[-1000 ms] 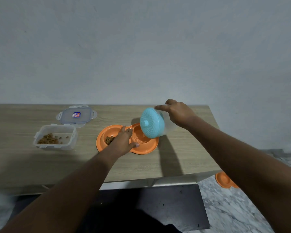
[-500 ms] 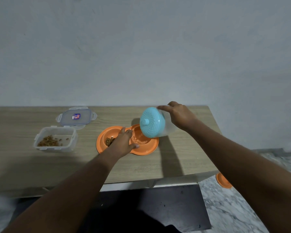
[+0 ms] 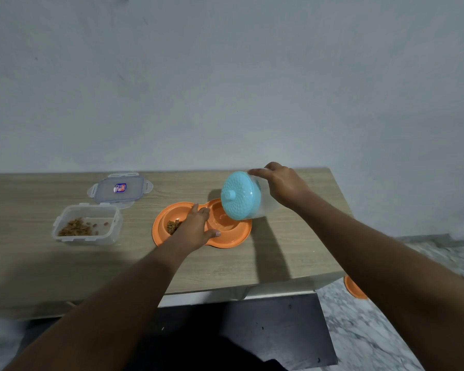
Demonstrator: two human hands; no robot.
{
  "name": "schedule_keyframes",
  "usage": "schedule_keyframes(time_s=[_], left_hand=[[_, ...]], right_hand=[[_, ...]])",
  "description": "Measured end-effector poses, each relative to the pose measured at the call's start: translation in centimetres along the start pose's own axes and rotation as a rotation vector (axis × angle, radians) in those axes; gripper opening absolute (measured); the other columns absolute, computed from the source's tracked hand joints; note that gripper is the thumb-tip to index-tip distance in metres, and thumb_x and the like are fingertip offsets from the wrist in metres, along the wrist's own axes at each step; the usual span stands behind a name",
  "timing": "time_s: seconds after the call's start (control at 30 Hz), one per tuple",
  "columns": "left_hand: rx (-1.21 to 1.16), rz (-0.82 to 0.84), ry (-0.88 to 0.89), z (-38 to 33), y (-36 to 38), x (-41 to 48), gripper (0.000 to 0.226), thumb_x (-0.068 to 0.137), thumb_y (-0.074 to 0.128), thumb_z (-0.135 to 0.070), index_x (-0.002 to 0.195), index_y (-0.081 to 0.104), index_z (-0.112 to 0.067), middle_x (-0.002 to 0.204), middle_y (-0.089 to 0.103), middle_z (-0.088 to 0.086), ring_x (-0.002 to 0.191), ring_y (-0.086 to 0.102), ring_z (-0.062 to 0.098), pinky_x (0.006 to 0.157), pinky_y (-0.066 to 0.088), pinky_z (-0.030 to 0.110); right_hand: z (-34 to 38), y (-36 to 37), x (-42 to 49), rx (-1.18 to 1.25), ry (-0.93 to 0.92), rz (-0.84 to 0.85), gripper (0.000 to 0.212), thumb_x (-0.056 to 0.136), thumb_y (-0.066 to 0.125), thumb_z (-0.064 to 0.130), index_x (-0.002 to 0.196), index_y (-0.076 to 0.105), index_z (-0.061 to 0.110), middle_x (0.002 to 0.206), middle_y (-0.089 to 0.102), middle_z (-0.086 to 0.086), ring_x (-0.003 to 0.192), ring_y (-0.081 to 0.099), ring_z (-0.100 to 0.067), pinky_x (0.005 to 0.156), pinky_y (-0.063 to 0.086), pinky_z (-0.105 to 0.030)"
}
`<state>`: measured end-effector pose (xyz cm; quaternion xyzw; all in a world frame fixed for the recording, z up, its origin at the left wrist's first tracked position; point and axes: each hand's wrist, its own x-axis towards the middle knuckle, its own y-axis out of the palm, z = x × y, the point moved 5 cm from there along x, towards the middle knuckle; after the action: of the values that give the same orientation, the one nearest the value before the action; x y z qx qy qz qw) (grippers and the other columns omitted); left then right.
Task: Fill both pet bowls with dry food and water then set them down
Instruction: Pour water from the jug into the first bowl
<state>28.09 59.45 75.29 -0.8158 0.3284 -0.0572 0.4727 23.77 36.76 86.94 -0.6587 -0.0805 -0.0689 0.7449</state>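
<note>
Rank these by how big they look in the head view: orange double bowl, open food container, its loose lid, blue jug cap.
1. orange double bowl
2. open food container
3. loose lid and blue jug cap, about alike; the cap is tilted and held in the air, so I won't rank them.

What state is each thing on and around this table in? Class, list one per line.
Double bowl: on table, dry food in left cup, right cup glossy, water unclear.
Jug: lidded, tilted over right cup.
Food box: open, some food left.
Box lid: off, flat behind box.
Left hand: flat on double bowl.
Right hand: grips jug.
Floor bowl: on floor, mostly hidden.
</note>
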Motion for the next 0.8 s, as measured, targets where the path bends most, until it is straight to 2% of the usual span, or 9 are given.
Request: schedule_keyframes(time_s=[0.3, 0.8], left_hand=[[-0.017, 0.002, -0.031, 0.4, 0.2, 0.1, 0.078, 0.088, 0.071, -0.040, 0.150, 0.035, -0.008, 0.163, 0.021, 0.017, 0.154, 0.003, 0.030, 0.118, 0.025, 0.047], [-0.011, -0.002, -0.009, 0.4, 0.4, 0.2, 0.081, 0.088, 0.071, -0.040, 0.152, 0.033, -0.008, 0.162, 0.025, 0.011, 0.154, 0.004, 0.030, 0.120, 0.021, 0.046]], right_hand=[[-0.4, 0.2, -0.3, 0.051, 0.036, -0.027, 0.063, 0.084, 0.040, -0.006, 0.133, 0.057, 0.029, 0.106, 0.060, -0.014, 0.093, 0.061, -0.036, 0.072, 0.047, -0.034], [-1.7, 0.8, -1.1, 0.124, 0.112, -0.050, 0.058, 0.084, 0.045, -0.005, 0.130, 0.060, 0.026, 0.099, 0.063, -0.012, 0.087, 0.061, -0.034, 0.072, 0.050, -0.035]])
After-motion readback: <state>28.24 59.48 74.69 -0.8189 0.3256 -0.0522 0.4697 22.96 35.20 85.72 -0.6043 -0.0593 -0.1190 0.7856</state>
